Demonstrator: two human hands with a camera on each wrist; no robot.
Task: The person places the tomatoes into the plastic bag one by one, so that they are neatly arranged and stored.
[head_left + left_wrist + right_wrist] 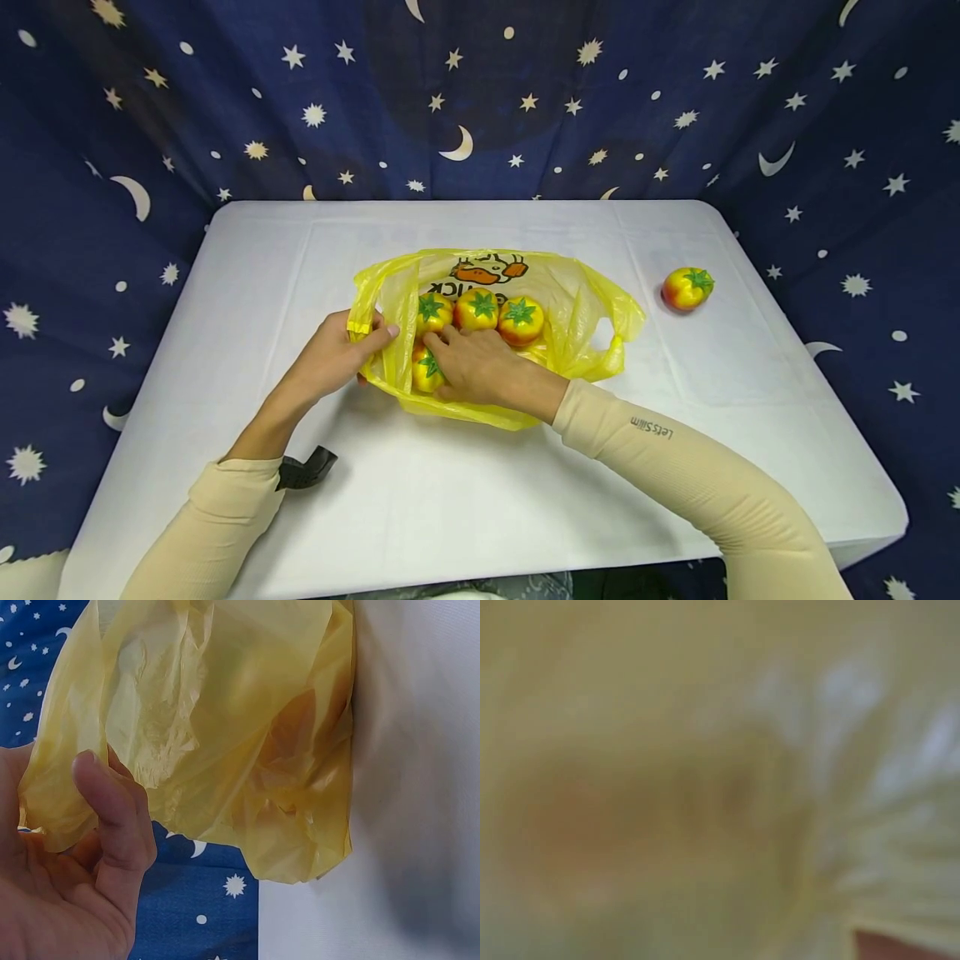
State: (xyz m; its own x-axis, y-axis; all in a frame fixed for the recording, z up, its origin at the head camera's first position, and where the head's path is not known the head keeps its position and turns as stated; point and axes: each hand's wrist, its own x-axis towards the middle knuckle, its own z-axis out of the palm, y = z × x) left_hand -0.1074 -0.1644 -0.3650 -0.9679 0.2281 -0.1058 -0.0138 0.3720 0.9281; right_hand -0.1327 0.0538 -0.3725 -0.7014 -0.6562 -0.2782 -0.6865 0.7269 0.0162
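Note:
A yellow plastic bag (585,300) with a printed duck lies with its mouth open at the middle of the table. Several yellow-red persimmon-like fruits (477,309) with green star-shaped leaf tops sit inside it. My left hand (337,354) grips the bag's left rim; in the left wrist view the yellow film (64,787) passes between its thumb and fingers. My right hand (480,362) reaches into the bag, thumb and fingers about the front-left fruit (426,372), with part of its grip hidden. The right wrist view is blurred, filled by yellow plastic (667,690).
One more yellow-red fruit (686,288) rests on the white table (750,433) right of the bag. A black strap (307,468) is at my left wrist. Dark blue curtains (480,100) with moons and stars surround the table's back and sides.

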